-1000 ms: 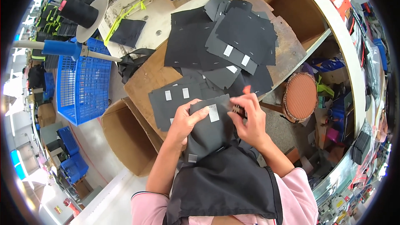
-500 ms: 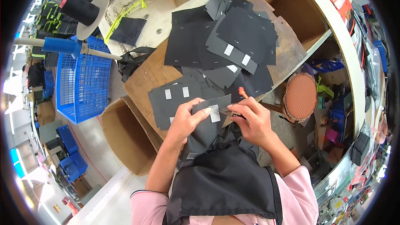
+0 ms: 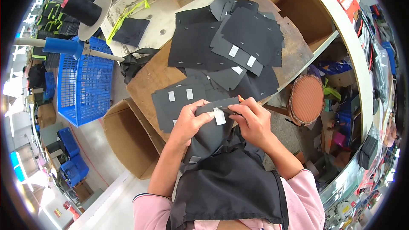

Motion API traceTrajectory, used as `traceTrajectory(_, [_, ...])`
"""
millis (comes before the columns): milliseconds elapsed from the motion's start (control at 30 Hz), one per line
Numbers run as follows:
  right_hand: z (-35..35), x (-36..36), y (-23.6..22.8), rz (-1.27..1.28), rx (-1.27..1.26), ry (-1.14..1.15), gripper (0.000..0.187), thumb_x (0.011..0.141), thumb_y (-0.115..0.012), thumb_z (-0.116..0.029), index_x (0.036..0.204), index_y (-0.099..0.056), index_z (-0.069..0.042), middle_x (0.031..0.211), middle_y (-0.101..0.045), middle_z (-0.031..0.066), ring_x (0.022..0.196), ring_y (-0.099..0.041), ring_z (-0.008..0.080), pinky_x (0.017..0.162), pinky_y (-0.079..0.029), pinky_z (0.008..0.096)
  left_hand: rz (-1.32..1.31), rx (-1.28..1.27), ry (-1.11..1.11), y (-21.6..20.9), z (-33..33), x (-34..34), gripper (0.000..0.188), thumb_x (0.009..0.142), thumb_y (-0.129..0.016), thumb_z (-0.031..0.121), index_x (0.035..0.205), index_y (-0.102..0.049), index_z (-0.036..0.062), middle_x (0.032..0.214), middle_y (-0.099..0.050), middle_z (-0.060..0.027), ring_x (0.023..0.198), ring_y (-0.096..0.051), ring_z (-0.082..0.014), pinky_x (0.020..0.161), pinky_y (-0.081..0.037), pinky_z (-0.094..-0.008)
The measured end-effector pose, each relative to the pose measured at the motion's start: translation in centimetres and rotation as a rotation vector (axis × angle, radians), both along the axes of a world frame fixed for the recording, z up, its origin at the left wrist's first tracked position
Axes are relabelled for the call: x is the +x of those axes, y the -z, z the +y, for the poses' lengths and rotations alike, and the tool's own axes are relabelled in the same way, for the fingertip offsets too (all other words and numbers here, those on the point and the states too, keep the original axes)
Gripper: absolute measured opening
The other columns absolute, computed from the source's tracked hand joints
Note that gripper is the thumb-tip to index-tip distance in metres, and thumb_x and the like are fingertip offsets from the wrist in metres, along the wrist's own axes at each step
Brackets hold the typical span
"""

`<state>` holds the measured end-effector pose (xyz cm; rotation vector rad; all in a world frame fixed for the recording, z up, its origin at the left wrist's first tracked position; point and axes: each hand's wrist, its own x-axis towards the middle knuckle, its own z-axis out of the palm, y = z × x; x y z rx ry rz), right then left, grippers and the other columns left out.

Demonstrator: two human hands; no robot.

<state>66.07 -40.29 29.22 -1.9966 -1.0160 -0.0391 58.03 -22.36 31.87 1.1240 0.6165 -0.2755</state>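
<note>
One black fabric piece (image 3: 211, 121) with a small white tag (image 3: 219, 116) sits between both my hands, held up just over my lap at the near edge of the desk (image 3: 147, 79). My left hand (image 3: 191, 121) pinches its left side, thumb on top and fingers curled under; my right hand (image 3: 253, 121) grips the right edge, closed too, with something small and orange (image 3: 240, 98) poking out by the fingertips, too hidden to tell what it is. I judge I'm at the checking or trimming step on this piece near its tag. The next move calls for keeping the cloth taut and working close at the tag. Just beyond my hands lie more tagged black pieces (image 3: 177, 100), then a bigger heap (image 3: 230, 42). Left of my left hand stand a cardboard box (image 3: 123, 142) and a blue basket (image 3: 83, 87).
</note>
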Motion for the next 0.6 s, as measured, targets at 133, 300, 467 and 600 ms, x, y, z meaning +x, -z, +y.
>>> traceTrajectory(133, [0.5, -0.4, -0.5, 0.055, 0.065, 0.063, 0.029, 0.066, -0.071, -0.003, 0.093, -0.062, -0.007, 0.076, -0.055, 0.0049, 0.06, -0.056, 0.0221, 0.052, -0.045, 0.0313, 0.02, -0.026, -0.03, -0.1, 0.4, 0.1, 0.013, 0.08, -0.058, 0.005, 0.091, -0.061, 0.0014, 0.08, -0.06, 0.0001, 0.072, -0.054, -0.0051, 0.065, -0.043, -0.02])
traceTrajectory(300, [1.0, -0.5, 0.1, 0.114, 0.032, 0.073, 0.025, 0.069, -0.07, -0.003, 0.092, -0.062, -0.006, 0.079, -0.055, 0.0074, 0.061, -0.057, 0.0209, 0.053, -0.046, 0.0308, 0.023, -0.022, -0.03, 0.0, 0.7, 0.1, 0.012, 0.08, -0.059, 0.005, 0.091, -0.061, 0.0016, 0.081, -0.061, 0.0, 0.072, -0.054, -0.0051, 0.065, -0.043, -0.0202])
traceTrajectory(467, [0.0, -1.6, 1.9, 0.519, 0.208, 0.149, 0.033, 0.075, -0.07, -0.008, 0.105, -0.057, -0.007, 0.074, -0.049, 0.0004, 0.054, -0.048, 0.0114, 0.047, -0.04, 0.0245, -0.002, -0.013, -0.415, 0.1, 0.5, 0.4, 0.029, 0.081, -0.062, 0.006, 0.108, -0.055, -0.002, 0.093, -0.062, -0.0065, 0.082, -0.059, -0.0122, 0.072, -0.048, -0.0263])
traceTrajectory(600, [-1.4, -3.5, 3.2, 1.852, 0.495, 0.119, 0.023, 0.087, -0.061, -0.025, 0.099, -0.051, -0.008, 0.057, -0.038, -0.0034, 0.047, -0.036, 0.0062, 0.046, -0.03, 0.0214, -0.172, -0.175, -0.602, -0.1, 1.2, 0.8, 0.022, 0.085, -0.057, 0.01, 0.106, -0.055, 0.0024, 0.096, -0.061, -0.0063, 0.085, -0.06, -0.0156, 0.077, -0.049, -0.0302])
